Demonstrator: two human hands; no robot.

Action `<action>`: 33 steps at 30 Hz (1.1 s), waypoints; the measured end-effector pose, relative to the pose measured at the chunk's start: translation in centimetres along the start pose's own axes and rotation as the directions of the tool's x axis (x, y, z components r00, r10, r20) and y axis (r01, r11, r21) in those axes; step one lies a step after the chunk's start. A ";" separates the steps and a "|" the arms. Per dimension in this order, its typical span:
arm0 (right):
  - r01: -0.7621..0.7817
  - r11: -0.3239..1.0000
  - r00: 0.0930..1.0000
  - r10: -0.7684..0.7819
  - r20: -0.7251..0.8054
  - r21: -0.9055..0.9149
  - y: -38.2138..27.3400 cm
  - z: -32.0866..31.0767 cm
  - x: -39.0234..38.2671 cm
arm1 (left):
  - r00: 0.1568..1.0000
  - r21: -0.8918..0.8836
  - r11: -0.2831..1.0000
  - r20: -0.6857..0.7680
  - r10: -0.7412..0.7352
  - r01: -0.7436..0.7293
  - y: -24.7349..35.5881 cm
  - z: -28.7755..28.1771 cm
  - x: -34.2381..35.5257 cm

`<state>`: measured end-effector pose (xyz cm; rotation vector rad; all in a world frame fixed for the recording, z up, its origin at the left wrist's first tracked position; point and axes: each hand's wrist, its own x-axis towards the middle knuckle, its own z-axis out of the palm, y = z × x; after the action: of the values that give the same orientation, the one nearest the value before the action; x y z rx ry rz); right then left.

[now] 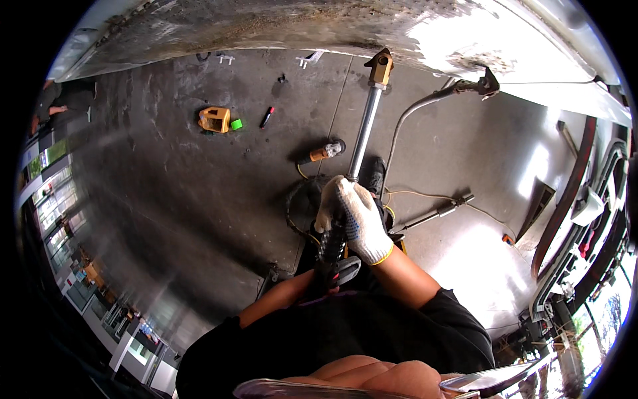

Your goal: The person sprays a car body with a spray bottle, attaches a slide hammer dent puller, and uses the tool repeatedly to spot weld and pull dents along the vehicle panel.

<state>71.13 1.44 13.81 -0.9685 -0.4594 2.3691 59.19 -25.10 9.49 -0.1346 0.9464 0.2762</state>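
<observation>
My right hand [362, 223], in a white knit glove with blue dots and a yellow cuff, is closed around a long tool just below its silver shaft [367, 130]. A brass-coloured head [381, 70] with dark pointed ends tips the shaft, close to the dirty lower edge of a pale panel [319, 26]. Near my body the tool has a dark ribbed part [330, 249]. My left forearm [279, 298] runs up to this part, and my left hand appears to grip the tool there, mostly hidden behind it and the glove. A grey-and-black piece [345, 271] juts out beside it.
A bent metal rod [425, 101] ends in a dark hook, right of the shaft. On the floor lie an orange angle grinder [322, 153], an orange housing [216, 120], a green block [237, 124], a marker [267, 118], another long tool [435, 213] and cables. Another person [60, 106] is far left.
</observation>
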 end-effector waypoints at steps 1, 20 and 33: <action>0.005 1.000 1.000 -0.005 0.008 0.010 -0.4 0.2 0.0 | 1.000 0.030 1.000 0.012 -0.003 0.003 -0.1 0.0 0.0; -0.006 1.000 0.998 0.006 0.062 0.007 1.4 -1.5 0.5 | 0.993 -0.332 0.936 0.047 -0.110 0.120 -0.4 -2.6 3.1; -0.283 0.865 0.954 0.297 -0.031 -0.414 6.3 -1.6 -2.2 | 0.989 0.260 0.955 -0.077 -0.130 0.146 -6.6 -8.0 1.0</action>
<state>71.42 -4.69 10.84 -1.2623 -0.9185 2.6167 55.47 -33.11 3.98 0.0374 1.0194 0.0151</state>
